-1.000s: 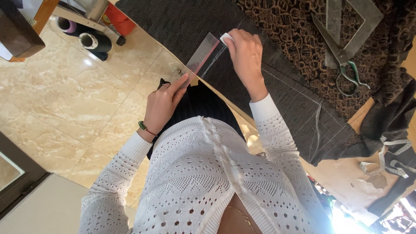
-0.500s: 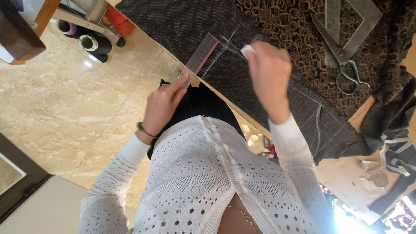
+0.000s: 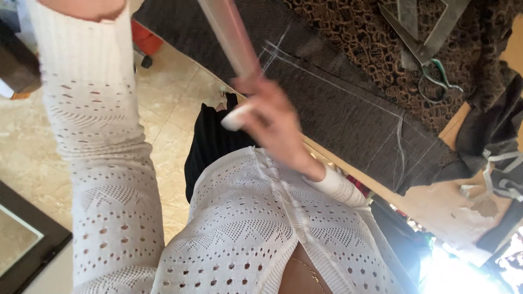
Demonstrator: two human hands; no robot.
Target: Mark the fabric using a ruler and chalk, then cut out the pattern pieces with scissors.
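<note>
My right hand [image 3: 275, 122] is lifted off the table in front of my chest. It grips a long clear plastic ruler [image 3: 226, 32] that points up and away, and a small white piece of chalk [image 3: 235, 118] is pinched in the same fingers. Behind it lies dark grey fabric [image 3: 348, 109] marked with white chalk lines. My left arm in a white knit sleeve [image 3: 92, 109] is raised at the left. Only the base of my left hand [image 3: 81, 6] shows at the top edge; its fingers are out of frame.
Brown patterned cloth [image 3: 348, 43] covers the far side of the table, with green-handled scissors [image 3: 430, 73] and a metal square [image 3: 422, 24] on it. A measuring tape [image 3: 504, 174] lies at the right. Beige floor tiles [image 3: 174, 103] and a red object [image 3: 146, 38] are at the left.
My right hand has left the fabric and come back toward my chest, lifting the ruler with it. My left arm has swung up from the table edge, so its hand is now out of frame.
</note>
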